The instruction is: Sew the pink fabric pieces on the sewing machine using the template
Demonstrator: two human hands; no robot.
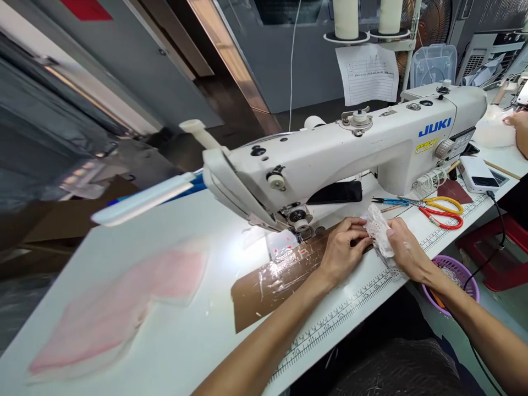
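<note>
A bunched piece of white lace (377,228) is between my two hands, to the right of the sewing machine's needle area. My left hand (344,247) pinches its left edge with thumb and fingers, resting over a strip of brown cardboard (268,286). On the other side my right hand (406,250) is closed on the lace, part of which hangs below the fingers toward the table edge. The white sewing machine (330,154) stands just behind my hands, its needle area lit.
Pink and white fabric (132,302) lies on the table's left part. Scissors (443,209) with red and yellow handles, blue snips (390,201) and a white device (478,173) lie at right. A purple basket (474,286) stands below the edge. Another person's hand (518,124) works far right.
</note>
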